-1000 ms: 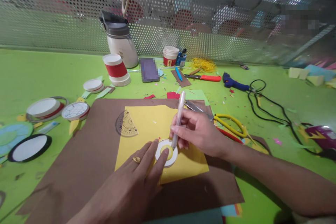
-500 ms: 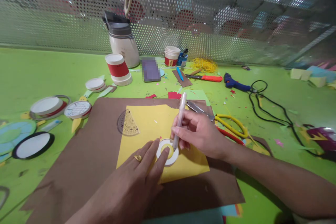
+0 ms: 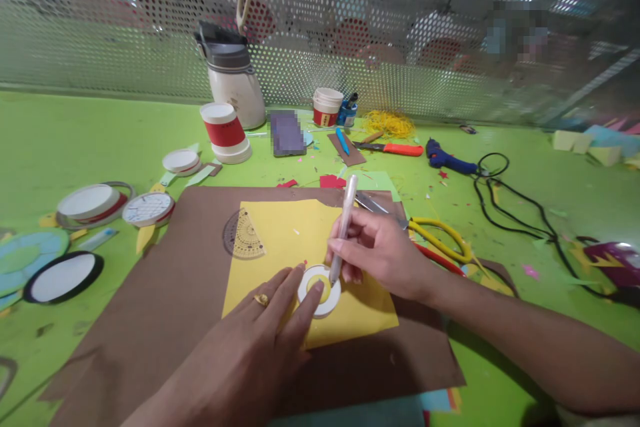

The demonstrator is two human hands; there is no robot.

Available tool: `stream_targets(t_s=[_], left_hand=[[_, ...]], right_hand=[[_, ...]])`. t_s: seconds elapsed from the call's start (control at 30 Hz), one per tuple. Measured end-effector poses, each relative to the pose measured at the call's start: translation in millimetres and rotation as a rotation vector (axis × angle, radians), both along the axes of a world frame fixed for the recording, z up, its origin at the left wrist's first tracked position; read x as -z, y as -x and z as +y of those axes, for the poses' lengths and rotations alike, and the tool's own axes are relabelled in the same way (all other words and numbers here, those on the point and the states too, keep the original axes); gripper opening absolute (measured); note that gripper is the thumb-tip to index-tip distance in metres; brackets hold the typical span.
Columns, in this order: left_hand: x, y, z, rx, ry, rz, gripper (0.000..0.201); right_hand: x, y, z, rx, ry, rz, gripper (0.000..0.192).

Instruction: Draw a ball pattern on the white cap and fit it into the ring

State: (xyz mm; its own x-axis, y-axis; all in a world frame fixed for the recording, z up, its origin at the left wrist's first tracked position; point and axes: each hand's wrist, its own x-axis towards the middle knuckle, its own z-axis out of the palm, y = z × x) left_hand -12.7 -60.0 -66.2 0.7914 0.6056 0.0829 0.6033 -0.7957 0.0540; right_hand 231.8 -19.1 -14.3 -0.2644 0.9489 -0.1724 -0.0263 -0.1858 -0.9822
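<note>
Yellow paper (image 3: 283,227) lies over a large brown sheet (image 3: 165,320) on the green table (image 3: 520,207). Close to the yellow paper's near edge, right of its middle, sits a flat white ring (image 3: 324,310), yellow showing through its hole. The left hand (image 3: 265,320) is laid flat, fingers extended, one fingertip pressing at the hole. The right hand (image 3: 367,243) is pinched round a pale pen (image 3: 344,227), its tip at the ring's right inner edge.

Marking round the hole seems under way; how much line is drawn cannot be told, as fingers and pen cover that part. The paper around the ring looks uncut, so any cutting there appears undone. A protractor (image 3: 245,235) overlaps the paper's left edge near the far left corner; scissors (image 3: 440,233) cross the brown sheet's right edge near its far corner.
</note>
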Motion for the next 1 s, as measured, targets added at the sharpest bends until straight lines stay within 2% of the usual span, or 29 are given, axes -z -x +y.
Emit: stream_targets(t_s=[0.13,0.23,0.3,0.43,0.53,0.6,0.7,0.83,1.0], left_hand=[[-6.9,-1.0,0.1,0.019,-0.055,0.000,0.070],[-17.2,-0.7,0.6,0.016,-0.069,0.014,0.068],[-18.8,0.0,1.1,0.011,-0.045,0.001,0.069],[-8.0,1.9,-0.4,0.009,-0.006,0.006,0.068],[-3.1,3.0,-3.2,0.016,-0.094,-0.017,0.066],[-6.9,2.8,-3.9,0.004,-0.102,-0.034,0.064],[-18.8,1.4,-2.7,0.003,-0.015,0.009,0.061],[-30.4,1.9,-0.6,-0.005,0.069,-0.027,0.063],[-33.8,3.9,-0.5,0.002,0.107,-0.073,0.064]], right_hand=[[-2.4,-2.4,2.1,0.023,-0.011,-0.022,0.033],[-11.0,-8.2,5.4,0.088,-0.101,-0.094,0.027],[-17.3,-12.9,7.8,0.099,-0.166,-0.174,0.021],[-20.9,-17.0,10.6,-0.118,-0.118,-0.364,0.010],[-19.2,-14.7,10.6,-0.273,-0.047,-0.540,0.003],[-19.9,-12.6,10.3,-0.335,-0.026,-0.651,0.003],[-23.0,-10.7,9.9,-0.420,-0.029,-0.739,0.007],[-24.6,-9.6,9.8,-0.459,-0.040,-0.771,0.010],[-19.7,-7.7,9.0,-0.443,-0.025,-0.769,0.010]])
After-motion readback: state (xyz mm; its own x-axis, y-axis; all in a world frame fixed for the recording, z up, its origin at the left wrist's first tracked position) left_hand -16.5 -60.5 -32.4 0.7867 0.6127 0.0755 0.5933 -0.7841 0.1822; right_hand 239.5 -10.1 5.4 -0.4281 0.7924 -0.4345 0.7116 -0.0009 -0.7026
